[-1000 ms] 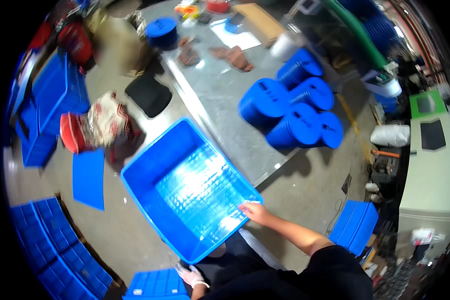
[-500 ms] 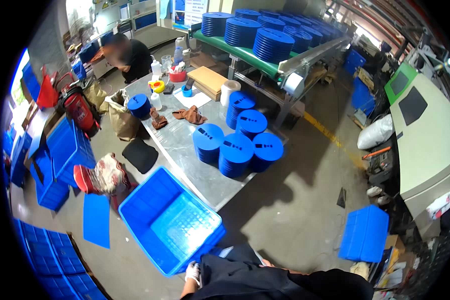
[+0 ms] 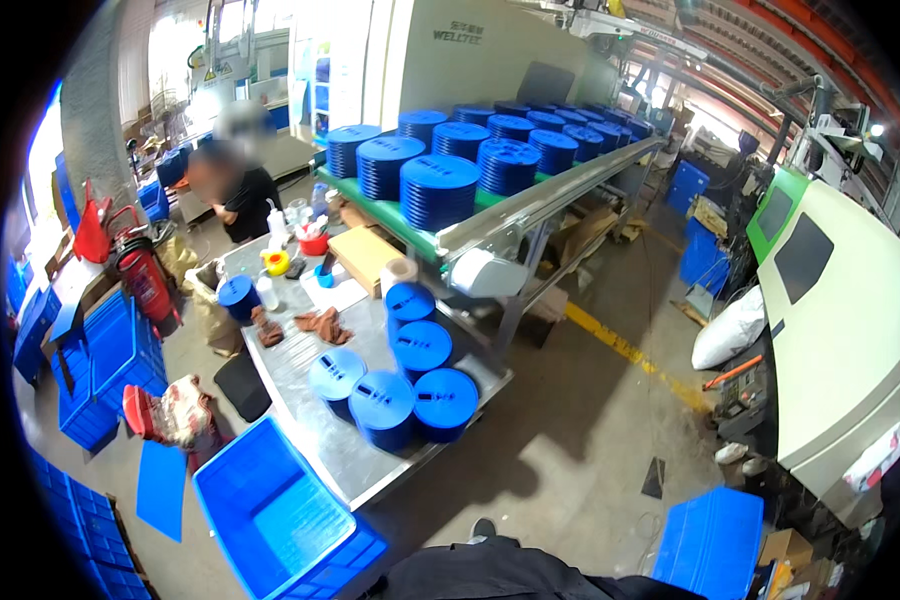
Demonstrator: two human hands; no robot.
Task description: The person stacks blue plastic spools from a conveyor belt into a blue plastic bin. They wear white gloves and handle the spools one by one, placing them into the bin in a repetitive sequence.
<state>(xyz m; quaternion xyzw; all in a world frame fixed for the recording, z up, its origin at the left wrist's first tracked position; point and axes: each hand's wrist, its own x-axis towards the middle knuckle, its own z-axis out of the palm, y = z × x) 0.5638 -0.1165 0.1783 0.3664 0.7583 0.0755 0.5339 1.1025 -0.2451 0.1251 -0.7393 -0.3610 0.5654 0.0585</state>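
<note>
Neither hand is in view now; a second ago the right hand gripped the rim of the large blue plastic crate. The crate now rests against the end of the metal surface. The view has lifted from the crate to the stacked round blue lids and the green-topped shelf.

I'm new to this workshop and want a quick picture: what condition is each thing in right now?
Blue crate: empty, open side up, at the table end.
Steel table: holds stacks of discs, rags and bottles.
Disc stacks: upright, grouped on the table.
Conveyor: loaded with more blue disc stacks.
Rags: crumpled, lying loose.
Fire extinguisher: upright on the floor.
Hands: not in view.
</note>
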